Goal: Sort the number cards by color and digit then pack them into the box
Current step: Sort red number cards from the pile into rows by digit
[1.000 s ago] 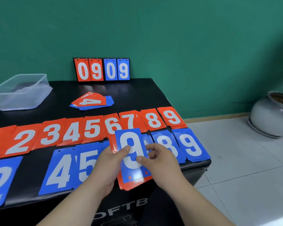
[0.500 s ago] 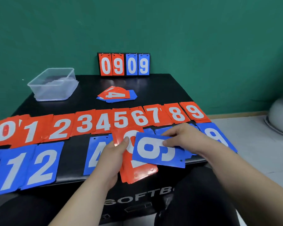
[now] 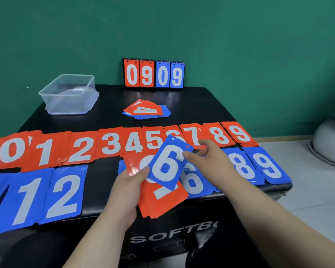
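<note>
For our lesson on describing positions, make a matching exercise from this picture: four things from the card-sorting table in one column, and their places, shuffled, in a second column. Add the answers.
Things
1. clear plastic box
2. blue 6 card
3. scoreboard stand
4. red stack

Places
A. gripped in the left hand
B. on the far left part of the table
C. upright at the table's back edge
D. pinched by the right hand

Pairs: 1-B, 2-D, 3-C, 4-A
</note>
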